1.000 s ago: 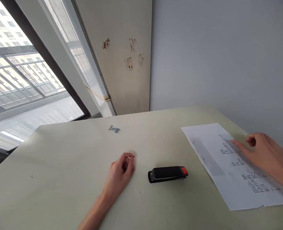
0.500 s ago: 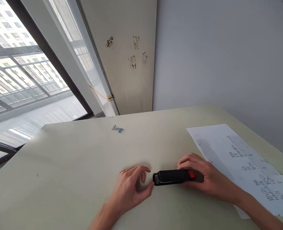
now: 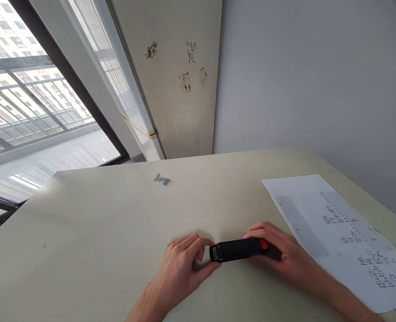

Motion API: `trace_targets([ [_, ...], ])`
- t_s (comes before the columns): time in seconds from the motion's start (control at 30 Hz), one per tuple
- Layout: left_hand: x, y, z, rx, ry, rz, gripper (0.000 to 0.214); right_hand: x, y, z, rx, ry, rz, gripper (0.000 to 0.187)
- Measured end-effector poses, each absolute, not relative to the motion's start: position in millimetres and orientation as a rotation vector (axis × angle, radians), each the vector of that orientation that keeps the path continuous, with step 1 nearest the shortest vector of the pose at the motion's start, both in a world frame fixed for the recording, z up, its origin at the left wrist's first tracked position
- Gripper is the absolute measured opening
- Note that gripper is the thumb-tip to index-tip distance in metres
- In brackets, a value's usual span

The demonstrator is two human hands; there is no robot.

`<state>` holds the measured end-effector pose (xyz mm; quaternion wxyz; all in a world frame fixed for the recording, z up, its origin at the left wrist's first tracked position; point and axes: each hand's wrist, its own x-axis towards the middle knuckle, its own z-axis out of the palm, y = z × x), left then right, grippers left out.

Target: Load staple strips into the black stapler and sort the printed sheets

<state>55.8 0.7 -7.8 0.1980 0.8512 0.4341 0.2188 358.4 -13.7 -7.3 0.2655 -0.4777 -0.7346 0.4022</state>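
A black stapler with a red piece at its right end lies on the table between my hands. My right hand is closed around the red end, fingers on the far side and thumb on the near side. At the left end, my left hand pinches the stapler's tip, with the index finger at the far edge and the thumb at the near edge. The stapler's underside is hidden.
Several small strips of staples lie near the table's far edge. Printed paper sheets cover part of the right side. A single loose staple rests at the left. Beyond the table stand a wall and a window.
My left hand's fingers have closed onto the stapler's left end, where there was a gap before. The stapler has shifted slightly left, with my right hand still on it.
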Motion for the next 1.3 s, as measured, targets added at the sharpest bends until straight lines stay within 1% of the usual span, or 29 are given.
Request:
trace_targets([
  [0.17, 55.6, 1.2, -6.7, 2.387, 1.231, 0.566, 0.022, 355.0, -13.7, -1.0, -1.297, -1.958, 1.068, 0.016],
  [0.3, 56.1, 1.3, -5.9, 2.401, 1.226, 0.551, 0.023, 355.9, -12.7, -3.1, -1.297, -1.969, 1.047, 0.018],
  [0.4, 56.2, 2.1, -6.1, 2.410, 1.223, 0.557, 0.024, 359.1, -12.6, -7.2, -1.231, -1.992, 1.047, 0.022],
  [0.53, 55.7, 2.8, -7.7, 2.407, 1.218, 0.584, 0.024, 361.8, -13.8, -6.8, -1.184, -1.957, 1.088, 0.034],
  [0.63, 55.7, 2.5, -8.4, 2.402, 1.222, 0.589, 0.023, 360.8, -14.3, -3.0, -1.208, -1.923, 1.120, 0.039],
  [0.87, 56.1, 2.9, -7.0, 2.369, 1.228, 0.571, 0.021, 358.0, -13.6, 1.2, -1.279, -1.907, 1.139, 0.040],
  [1.0, 56.1, 2.3, -5.4, 2.351, 1.227, 0.582, 0.020, 356.7, -16.1, 1.4, -1.313, -1.925, 1.084, 0.040],
  [1.13, 57.0, 1.9, -4.5, 2.357, 1.228, 0.604, 0.020, 354.4, -19.2, 2.3, -1.437, -1.931, 0.987, 0.042],
  [1.3, 56.1, 0.5, -6.5, 2.350, 1.204, 0.623, 0.021, 351.6, -19.6, 2.3, -1.454, -1.970, 0.985, 0.046],
])
